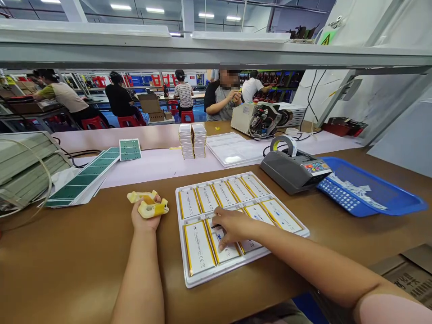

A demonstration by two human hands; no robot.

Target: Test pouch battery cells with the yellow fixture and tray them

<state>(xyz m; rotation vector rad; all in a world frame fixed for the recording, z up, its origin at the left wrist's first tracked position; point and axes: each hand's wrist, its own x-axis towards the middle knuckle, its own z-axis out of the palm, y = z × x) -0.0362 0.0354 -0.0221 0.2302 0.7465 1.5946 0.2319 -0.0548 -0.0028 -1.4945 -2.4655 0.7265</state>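
- Ten batteries (199, 246) in one tray (189, 282): five along its far edge, five along its near edge; all near the middle of the worktop's (84, 252) near edge.
- One battery (220, 235) below the right hand (234, 223): near row, second from the tray's left edge.
- Long axis of that battery from far left to near right, parallel to its neighbours; CE mark at the end towards the tray's near edge, blue lettering higher up.
- Right hand palm down, thumb and fingers spread apart over the battery face; small dark strip (215, 226) by the fingertips, cannot tell whether pinched.
- Left hand (146, 220) palm up, fingers curled round one yellow-and-cream tool (153, 210), left of the tray's left edge.
- Two white stacks (185, 143), side by side, and a second tray (232, 146) towards the worktop's far edge.
- One dispenser (283, 173) beyond the first tray's far right corner, one tape roll (290, 143) on top.
- One blue basket (401, 208) towards the worktop's right edge.
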